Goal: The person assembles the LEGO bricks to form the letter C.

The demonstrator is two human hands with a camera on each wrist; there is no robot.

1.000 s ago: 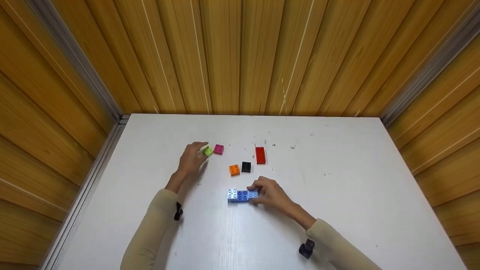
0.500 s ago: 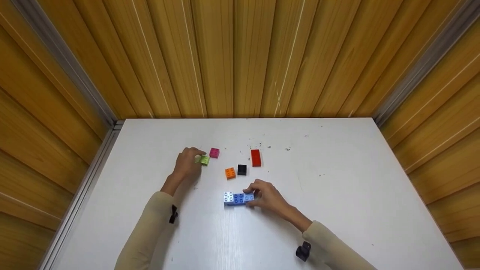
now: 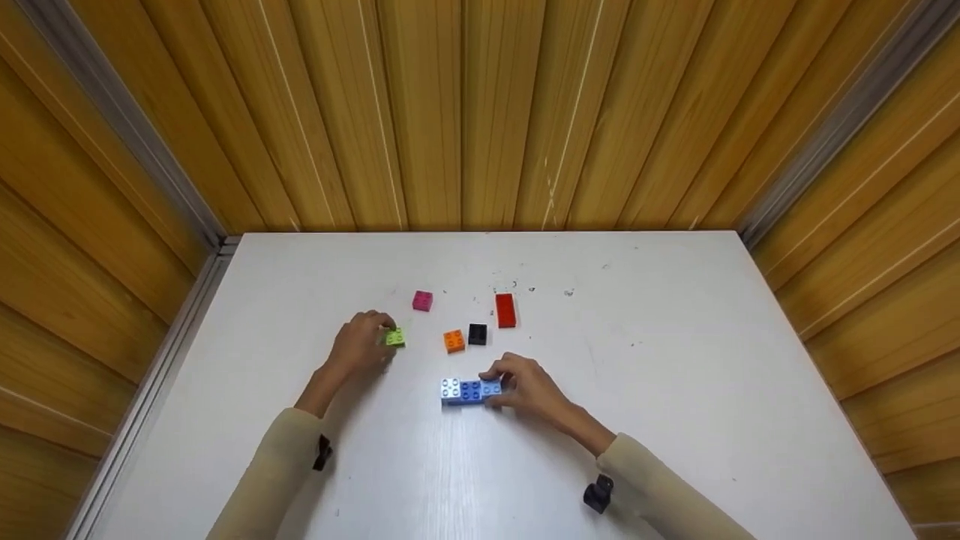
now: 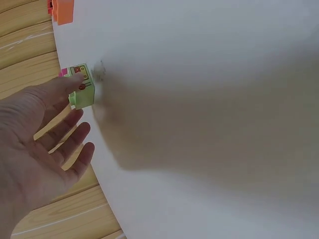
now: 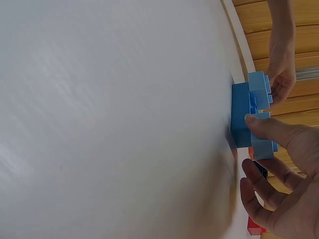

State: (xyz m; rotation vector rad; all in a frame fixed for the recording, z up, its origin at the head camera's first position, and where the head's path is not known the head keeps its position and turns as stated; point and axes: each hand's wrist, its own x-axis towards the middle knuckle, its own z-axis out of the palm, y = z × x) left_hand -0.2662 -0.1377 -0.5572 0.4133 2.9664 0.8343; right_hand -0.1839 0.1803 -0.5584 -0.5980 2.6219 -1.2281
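Observation:
My left hand (image 3: 361,343) pinches a lime-green toy building brick (image 3: 396,337) between thumb and fingers. In the left wrist view a printed pattern shows on the side of the green brick (image 4: 85,94) under the thumb. My right hand (image 3: 534,388) holds the right end of a blue assembly at the middle of the table. That assembly is a blue brick (image 5: 240,117) with one light-blue brick (image 3: 450,388) on its left end and another light-blue brick (image 3: 490,388) on its right end. The right thumb and a finger grip the right-hand light-blue brick; blue studs show between the two.
An orange brick (image 3: 454,341) and a black brick (image 3: 478,334) lie side by side beyond the blue assembly. Farther back are a pink brick (image 3: 422,301) and a long red brick (image 3: 505,310). Wood-look panels (image 3: 480,112) stand around the white table (image 3: 660,360).
My left hand has drawn the green brick away from the pink one, toward me and slightly left, turning it. My right hand keeps its hold on the blue assembly. The head view has shifted a little.

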